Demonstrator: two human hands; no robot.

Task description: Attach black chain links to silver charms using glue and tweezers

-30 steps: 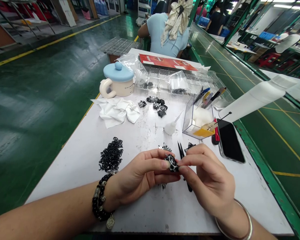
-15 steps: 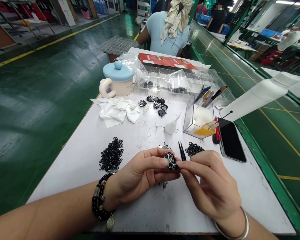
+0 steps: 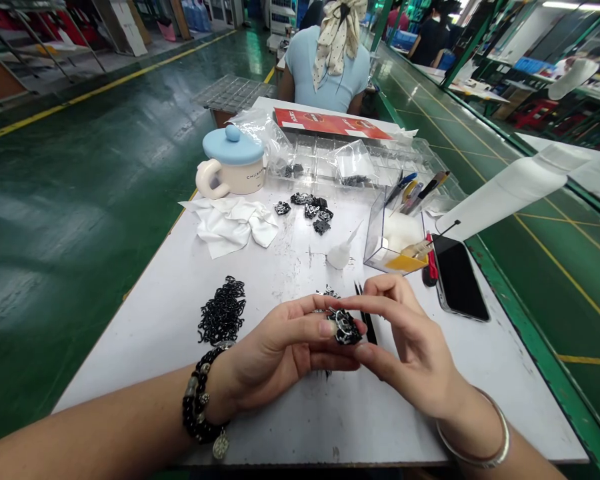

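Observation:
A small black part with silver detailing [image 3: 347, 327] is pinched between the thumb and fingers of my left hand [image 3: 280, 343]. My right hand [image 3: 417, 350] frames the same part, its index fingertip at the upper edge and its thumb at the lower right edge. Black tweezers [image 3: 368, 327] lie on the table just behind the part, partly covered by my fingers. Small silver-and-black pieces [image 3: 329, 291] peek out beyond my left fingertips. To the left is a pile of small black curved pieces [image 3: 223, 312]. What lies beneath my hands is mostly hidden.
Several black-and-silver parts [image 3: 313, 208] lie mid-table, near a white dropper bottle [image 3: 339, 255]. Around them are a white cloth [image 3: 235, 223], a lidded mug [image 3: 235, 163], a clear pen box [image 3: 397, 233], a phone [image 3: 461, 277] and clear trays [image 3: 320, 160]. A person [image 3: 325, 63] sits ahead.
My right index finger has moved up from the part's right side to its top edge, and the hand has opened wider around it. The right-hand black pile is now hidden behind my hand.

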